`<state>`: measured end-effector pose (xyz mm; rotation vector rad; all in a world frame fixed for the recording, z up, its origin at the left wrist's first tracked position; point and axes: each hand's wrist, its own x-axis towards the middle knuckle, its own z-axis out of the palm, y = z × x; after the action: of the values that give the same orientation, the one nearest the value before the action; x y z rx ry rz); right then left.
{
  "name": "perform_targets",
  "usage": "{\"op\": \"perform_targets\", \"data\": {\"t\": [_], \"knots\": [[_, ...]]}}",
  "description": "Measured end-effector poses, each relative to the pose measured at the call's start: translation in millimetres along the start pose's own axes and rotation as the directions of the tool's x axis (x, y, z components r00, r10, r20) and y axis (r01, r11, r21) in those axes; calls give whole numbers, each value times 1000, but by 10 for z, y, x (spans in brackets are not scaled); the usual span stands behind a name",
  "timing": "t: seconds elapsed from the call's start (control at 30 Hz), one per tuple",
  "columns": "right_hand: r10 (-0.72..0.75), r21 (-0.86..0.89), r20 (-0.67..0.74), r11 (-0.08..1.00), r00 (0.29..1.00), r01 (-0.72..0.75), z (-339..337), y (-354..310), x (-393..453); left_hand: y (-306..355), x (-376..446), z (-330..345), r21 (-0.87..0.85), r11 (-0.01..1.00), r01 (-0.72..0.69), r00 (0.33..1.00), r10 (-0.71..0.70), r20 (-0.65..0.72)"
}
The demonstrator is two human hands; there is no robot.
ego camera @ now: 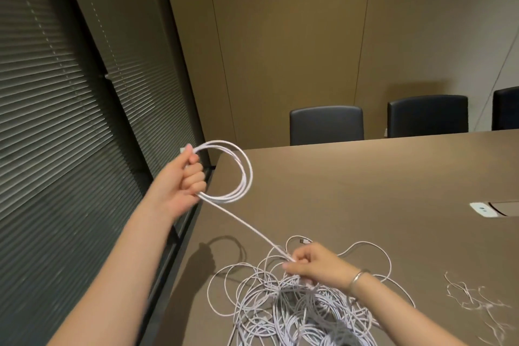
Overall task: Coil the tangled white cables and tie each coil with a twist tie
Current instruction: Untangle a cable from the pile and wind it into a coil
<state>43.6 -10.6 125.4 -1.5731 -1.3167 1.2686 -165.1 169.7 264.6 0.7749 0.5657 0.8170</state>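
White cable coil [238, 174] gripped in raised left hand [182, 180]; right hand [311, 264] pinches its strand [252, 226].

A: What is the left hand [184, 177] holding?
B: A round coil of thin white cable [237, 170], up above the brown table [351, 191].
A: And the right hand [314, 264]?
B: It pinches the same cable, right over the big messy pile of white cables [295, 306]. Little white twist ties [474, 298] lie nearby.

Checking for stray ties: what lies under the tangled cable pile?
Only the brown table shows through gaps in the cable pile. The twist ties lie apart, to its right. Dense strands hide whatever lies beneath its middle.
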Motion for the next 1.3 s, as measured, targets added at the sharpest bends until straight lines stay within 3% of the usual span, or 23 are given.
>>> {"op": "perform_targets", "data": {"t": [0.17,0.3,0.5,0.63,0.77,0.87,1.0,1.13,1.3], "knots": [[19,-67,-57,998,998,-23,-424,26,26,177,16,-224,48,999,-22,998,24,-53],[17,284,-85,959,996,8,-742,-126,92,137,-4,-316,153,987,-40,994,54,-91],[-297,206,-273,911,915,357,-568,-842,52,-88,9,-160,406,912,-54,989,106,-106],[-448,80,-335,863,829,499,-251,-1240,96,-314,-20,85,488,872,-34,998,51,-21],[-438,2,-425,875,793,484,-16,-1329,247,-515,-47,348,378,922,-86,996,77,41],[-372,77,-430,893,823,444,171,-1270,306,-603,-20,468,269,944,-190,981,191,21],[-296,213,-520,864,801,457,333,-1255,308,-665,-46,512,246,921,-303,945,323,-43],[-202,358,-540,823,817,441,435,-1306,317,-751,-146,602,136,970,-202,974,213,-75],[-247,405,-420,810,873,424,474,-1245,233,-611,-27,518,-17,988,-154,983,151,-106]]}}
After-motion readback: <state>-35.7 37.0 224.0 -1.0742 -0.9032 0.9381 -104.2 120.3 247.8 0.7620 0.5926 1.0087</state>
